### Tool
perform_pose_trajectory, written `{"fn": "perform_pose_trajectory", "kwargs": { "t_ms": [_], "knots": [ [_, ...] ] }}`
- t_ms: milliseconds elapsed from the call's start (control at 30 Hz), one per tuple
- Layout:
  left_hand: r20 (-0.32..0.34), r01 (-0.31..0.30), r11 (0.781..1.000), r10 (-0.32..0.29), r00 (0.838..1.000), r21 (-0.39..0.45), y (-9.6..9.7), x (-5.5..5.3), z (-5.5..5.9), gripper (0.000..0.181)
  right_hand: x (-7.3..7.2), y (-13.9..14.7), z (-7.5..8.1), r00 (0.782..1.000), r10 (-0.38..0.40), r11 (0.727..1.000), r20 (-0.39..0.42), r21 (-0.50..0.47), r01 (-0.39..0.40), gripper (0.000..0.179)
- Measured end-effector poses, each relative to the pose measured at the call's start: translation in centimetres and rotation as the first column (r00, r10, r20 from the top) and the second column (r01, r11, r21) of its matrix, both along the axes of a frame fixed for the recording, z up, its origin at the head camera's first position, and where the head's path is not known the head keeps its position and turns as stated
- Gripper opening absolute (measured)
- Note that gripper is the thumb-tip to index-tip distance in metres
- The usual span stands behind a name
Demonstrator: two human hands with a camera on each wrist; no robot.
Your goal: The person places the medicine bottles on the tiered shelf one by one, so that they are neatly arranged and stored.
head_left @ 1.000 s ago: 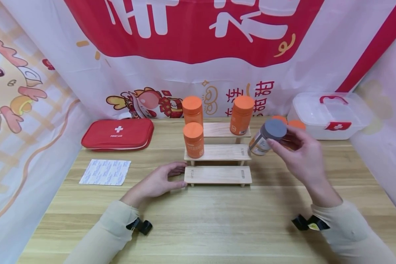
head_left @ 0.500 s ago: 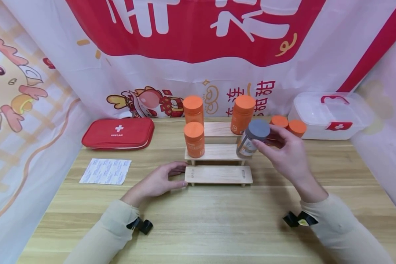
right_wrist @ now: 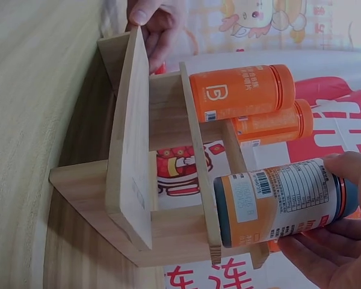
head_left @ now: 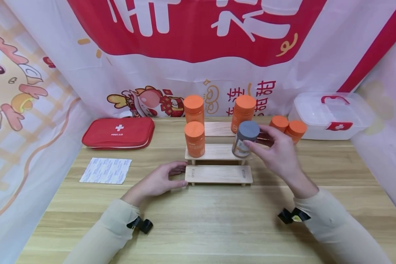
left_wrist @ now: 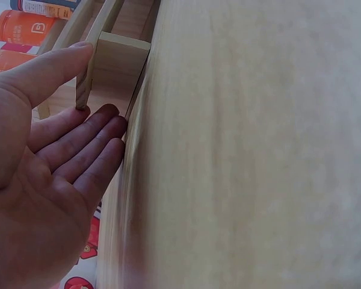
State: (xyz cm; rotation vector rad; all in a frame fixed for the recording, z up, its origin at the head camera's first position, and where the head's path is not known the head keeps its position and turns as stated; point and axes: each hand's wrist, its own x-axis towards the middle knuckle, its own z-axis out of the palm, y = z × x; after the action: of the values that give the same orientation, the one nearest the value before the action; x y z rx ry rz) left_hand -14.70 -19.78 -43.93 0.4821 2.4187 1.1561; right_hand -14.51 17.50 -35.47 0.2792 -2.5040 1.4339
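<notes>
My right hand holds a grey-capped pill bottle between thumb and fingers. In the right wrist view, the bottle's base meets the right end of the middle tier of a wooden three-step display stand. At the left end of the lowest step, my left hand pinches the board between thumb and index finger; its other fingers extend beside the stand in the left wrist view. One orange bottle stands on the middle tier's left. Behind it is another orange bottle, and a third orange bottle stands on the top tier's right.
Two more orange-capped bottles stand right of the stand, partly behind my right hand. A clear first-aid box is at the back right. On the left lie a red first-aid pouch and a printed white packet.
My right hand has carried the grey-capped bottle leftward from beside the stand onto the middle tier's right end, and it has become more upright. My left hand has stayed in place.
</notes>
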Motion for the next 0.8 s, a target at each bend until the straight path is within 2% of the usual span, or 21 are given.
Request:
{"fn": "perform_pose_trajectory", "kwargs": {
  "t_ms": [500, 800],
  "knots": [
    [0.003, -0.005, 1.0, 0.005, 1.0, -0.005, -0.05, -0.08, -0.01, 0.075, -0.48, -0.49, -0.05, 1.0, 0.012, 0.999, 0.017, 0.037, -0.013, 0.054],
    [-0.006, 0.0, 1.0, 0.0, 1.0, -0.002, -0.04, -0.01, -0.11, 0.075, -0.41, -0.67, -0.41, 1.0, 0.0, 1.0, 0.031, -0.004, 0.0, 0.053]
  ]
}}
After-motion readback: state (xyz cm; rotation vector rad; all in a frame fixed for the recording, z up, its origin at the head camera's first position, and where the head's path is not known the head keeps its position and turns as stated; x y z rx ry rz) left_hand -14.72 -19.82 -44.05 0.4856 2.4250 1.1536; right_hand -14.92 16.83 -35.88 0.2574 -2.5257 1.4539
